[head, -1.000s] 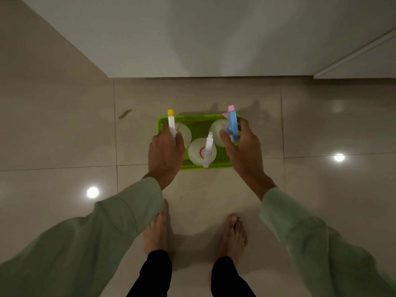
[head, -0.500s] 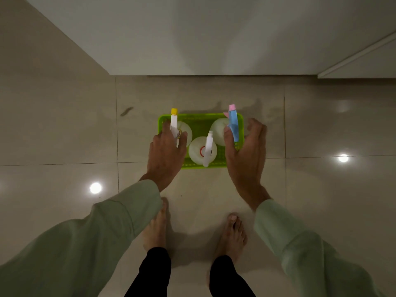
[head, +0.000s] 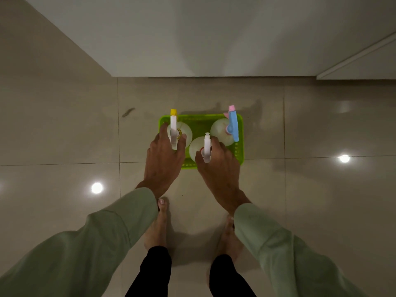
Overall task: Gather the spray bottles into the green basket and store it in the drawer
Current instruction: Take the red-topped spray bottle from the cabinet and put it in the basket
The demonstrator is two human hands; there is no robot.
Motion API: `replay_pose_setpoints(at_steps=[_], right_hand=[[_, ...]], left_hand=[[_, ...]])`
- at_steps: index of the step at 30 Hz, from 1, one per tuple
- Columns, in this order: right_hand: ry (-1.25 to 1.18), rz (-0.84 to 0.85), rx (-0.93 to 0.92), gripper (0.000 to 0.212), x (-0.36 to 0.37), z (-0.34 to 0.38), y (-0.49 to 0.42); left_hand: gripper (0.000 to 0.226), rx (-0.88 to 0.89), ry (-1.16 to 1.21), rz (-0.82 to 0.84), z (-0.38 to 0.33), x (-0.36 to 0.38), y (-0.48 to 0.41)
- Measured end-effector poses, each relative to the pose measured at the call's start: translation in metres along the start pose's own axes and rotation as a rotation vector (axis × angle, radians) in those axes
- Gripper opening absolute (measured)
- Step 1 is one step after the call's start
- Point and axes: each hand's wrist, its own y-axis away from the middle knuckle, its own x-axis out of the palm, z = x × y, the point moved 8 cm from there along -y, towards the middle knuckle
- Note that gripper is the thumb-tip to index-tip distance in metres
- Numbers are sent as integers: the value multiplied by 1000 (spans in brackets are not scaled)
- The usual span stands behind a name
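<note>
A green basket [head: 199, 117] sits on the tiled floor in front of my feet. Three round white spray bottles stand upright inside it. The yellow-tipped bottle [head: 184, 130] is at the left, and my left hand [head: 165, 161] wraps around its white trigger head. The blue-headed bottle [head: 233, 125] stands free at the right rear. My right hand [head: 218, 170] has its fingers closed around the head of the white-tipped bottle [head: 207, 142] at the front middle.
A white cabinet front [head: 192, 39] rises just beyond the basket, with a panel edge at the far right [head: 353, 58]. My bare feet [head: 158, 228] stand close behind the basket. A dark smudge [head: 128, 112] marks the floor at the left.
My right hand has moved left from the blue-headed bottle to the middle white-tipped bottle. My left hand has stayed on the yellow-tipped bottle.
</note>
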Motion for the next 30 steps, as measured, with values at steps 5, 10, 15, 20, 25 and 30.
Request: replay_pose_setpoints(at_steps=[5,10,15,20,25,30], right_hand=[[-104,-153,16,59,-27,-16,11],[-371,-385,303,23,-45,-84,25],[-357,7,489,48,11,-133,2],[-386,131,465,42,42,-144,-28],[-320,41,387,43,39,-145,-37],[-321,48,346,42,1,-126,-25]], left_hand=[[53,-10,91,-43,6,-10,11],[56,-192,166,-80,46,-9,25],[63,-528,150,80,105,31,24],[50,-534,177,250,120,67,8],[39,-450,84,136,120,67,-6],[36,-378,110,95,86,33,7]])
